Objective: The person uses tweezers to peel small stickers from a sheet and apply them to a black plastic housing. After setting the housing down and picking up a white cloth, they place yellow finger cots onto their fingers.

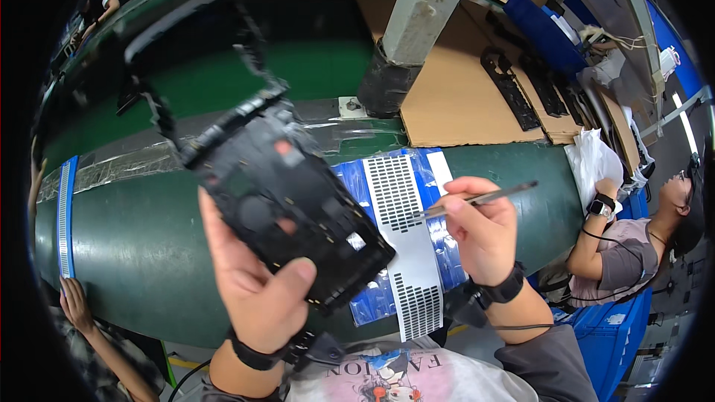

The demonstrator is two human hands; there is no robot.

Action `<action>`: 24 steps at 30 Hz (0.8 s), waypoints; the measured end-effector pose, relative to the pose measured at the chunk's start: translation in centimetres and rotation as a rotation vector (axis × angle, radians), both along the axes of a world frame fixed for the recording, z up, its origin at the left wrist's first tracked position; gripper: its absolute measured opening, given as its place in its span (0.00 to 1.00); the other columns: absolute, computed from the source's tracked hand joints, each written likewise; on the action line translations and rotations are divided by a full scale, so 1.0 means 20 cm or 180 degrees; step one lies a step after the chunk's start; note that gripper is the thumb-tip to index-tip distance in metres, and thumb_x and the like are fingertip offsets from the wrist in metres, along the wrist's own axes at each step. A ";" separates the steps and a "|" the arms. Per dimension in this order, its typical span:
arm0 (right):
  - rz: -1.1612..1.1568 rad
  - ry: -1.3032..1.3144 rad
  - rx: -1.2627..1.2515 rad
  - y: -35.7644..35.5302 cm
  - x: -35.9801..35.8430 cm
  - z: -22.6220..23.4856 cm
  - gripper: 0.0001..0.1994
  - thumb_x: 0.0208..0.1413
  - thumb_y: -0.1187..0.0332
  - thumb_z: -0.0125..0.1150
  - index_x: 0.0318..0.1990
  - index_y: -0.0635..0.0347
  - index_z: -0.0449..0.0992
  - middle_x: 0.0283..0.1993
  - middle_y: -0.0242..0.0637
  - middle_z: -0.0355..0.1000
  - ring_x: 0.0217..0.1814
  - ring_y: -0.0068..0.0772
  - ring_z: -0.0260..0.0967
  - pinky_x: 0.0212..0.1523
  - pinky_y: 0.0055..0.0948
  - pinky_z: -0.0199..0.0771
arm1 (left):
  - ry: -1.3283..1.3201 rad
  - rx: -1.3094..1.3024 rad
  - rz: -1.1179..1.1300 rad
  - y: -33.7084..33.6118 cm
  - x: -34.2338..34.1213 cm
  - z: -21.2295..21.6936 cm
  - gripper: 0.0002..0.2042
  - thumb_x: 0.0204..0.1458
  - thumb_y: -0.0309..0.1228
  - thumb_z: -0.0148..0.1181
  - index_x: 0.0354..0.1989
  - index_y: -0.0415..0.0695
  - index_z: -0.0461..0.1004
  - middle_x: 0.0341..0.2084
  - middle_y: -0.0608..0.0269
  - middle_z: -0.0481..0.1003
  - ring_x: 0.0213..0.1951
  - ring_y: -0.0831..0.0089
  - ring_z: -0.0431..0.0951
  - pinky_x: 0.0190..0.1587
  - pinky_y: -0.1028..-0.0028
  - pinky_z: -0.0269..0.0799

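My left hand is closed around a black plastic housing, thumb on its face and fingers behind it. The housing is tilted, with cut-outs, a small white patch and a thin open frame reaching toward the far left; that far part is blurred. In my right hand I pinch metal tweezers. Their tip is at a white sheet with rows of small dark rectangular stickers, touching or just above it; I cannot tell which. Under the sheet is a blue backing board, partly hidden by the housing.
A grey post stands beyond my hands. Cardboard at the far right bears black plastic parts. A green belt spans the view. Another sticker strip lies left, near a co-worker's hand; another person sits right.
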State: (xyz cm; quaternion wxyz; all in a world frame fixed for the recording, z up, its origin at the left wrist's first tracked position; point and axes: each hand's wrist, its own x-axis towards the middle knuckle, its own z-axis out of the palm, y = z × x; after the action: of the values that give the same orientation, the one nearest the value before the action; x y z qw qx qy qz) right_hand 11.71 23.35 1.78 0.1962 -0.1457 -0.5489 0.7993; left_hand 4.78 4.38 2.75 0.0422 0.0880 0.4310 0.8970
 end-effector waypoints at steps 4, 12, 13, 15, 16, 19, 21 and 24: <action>-0.0171 -0.0961 0.0615 0.03 0.01 -0.11 0.08 0.45 0.78 0.55 0.35 0.66 0.70 0.24 0.32 0.70 0.21 0.14 0.64 0.19 0.11 0.57 | 0.0038 0.0302 -0.0003 -0.05 -0.07 0.02 0.31 0.41 0.28 0.51 0.56 0.38 0.48 0.48 0.53 0.61 0.46 0.66 0.65 0.49 0.68 0.62; -0.0217 -0.0985 0.0579 0.05 0.04 -0.17 0.09 0.44 0.78 0.56 0.36 0.67 0.70 0.23 0.32 0.70 0.20 0.13 0.63 0.18 0.10 0.56 | -0.0338 0.0418 0.0022 -0.02 -0.08 -0.01 0.22 0.50 0.32 0.42 0.54 0.40 0.51 0.48 0.52 0.62 0.45 0.69 0.65 0.47 0.71 0.63; -0.0216 -0.0983 0.0583 0.05 0.04 -0.17 0.09 0.44 0.78 0.56 0.36 0.67 0.70 0.23 0.32 0.70 0.20 0.13 0.63 0.18 0.10 0.56 | -0.0337 0.0421 0.0024 -0.02 -0.08 -0.01 0.22 0.50 0.32 0.42 0.54 0.40 0.51 0.48 0.52 0.62 0.45 0.69 0.65 0.47 0.71 0.63; -0.0230 -0.1006 0.0489 0.05 0.04 -0.18 0.09 0.44 0.78 0.56 0.36 0.67 0.70 0.23 0.33 0.70 0.20 0.12 0.62 0.17 0.10 0.56 | -0.0385 0.0431 -0.0020 -0.01 -0.07 -0.01 0.21 0.51 0.32 0.41 0.54 0.40 0.51 0.47 0.52 0.63 0.46 0.69 0.65 0.48 0.71 0.62; -0.0222 -0.1004 0.0491 0.05 0.04 -0.19 0.09 0.44 0.78 0.56 0.36 0.67 0.70 0.23 0.33 0.70 0.20 0.12 0.62 0.17 0.10 0.56 | -0.0384 0.0432 -0.0012 0.00 -0.07 -0.01 0.21 0.51 0.32 0.41 0.54 0.40 0.51 0.47 0.52 0.63 0.46 0.69 0.65 0.48 0.71 0.62; -0.0237 -0.0961 0.0471 0.06 0.04 -0.20 0.09 0.45 0.78 0.56 0.36 0.67 0.70 0.23 0.33 0.70 0.20 0.12 0.63 0.17 0.10 0.56 | -0.0350 0.0392 -0.0053 0.01 -0.06 -0.01 0.21 0.51 0.32 0.41 0.54 0.40 0.52 0.47 0.53 0.63 0.46 0.69 0.66 0.48 0.71 0.62; -0.0206 -0.0947 0.0416 0.06 0.04 -0.20 0.09 0.44 0.78 0.56 0.36 0.67 0.70 0.23 0.34 0.70 0.19 0.12 0.62 0.17 0.10 0.55 | -0.0387 0.0427 -0.0085 0.01 -0.06 -0.01 0.20 0.52 0.31 0.40 0.54 0.39 0.51 0.47 0.53 0.63 0.46 0.69 0.66 0.48 0.71 0.61; -0.0195 -0.1005 0.0451 0.06 0.04 -0.20 0.09 0.44 0.78 0.56 0.36 0.67 0.70 0.24 0.36 0.71 0.18 0.13 0.61 0.17 0.10 0.54 | -0.0394 0.0434 -0.0110 0.01 -0.06 -0.02 0.18 0.53 0.33 0.40 0.52 0.43 0.54 0.47 0.57 0.63 0.46 0.71 0.65 0.49 0.71 0.61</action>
State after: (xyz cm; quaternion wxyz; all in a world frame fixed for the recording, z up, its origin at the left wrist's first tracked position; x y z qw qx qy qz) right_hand 12.44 24.48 -2.13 0.1416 -0.2720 -0.6232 0.7194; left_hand 3.55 4.54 2.34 0.0781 0.0425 0.3639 0.9272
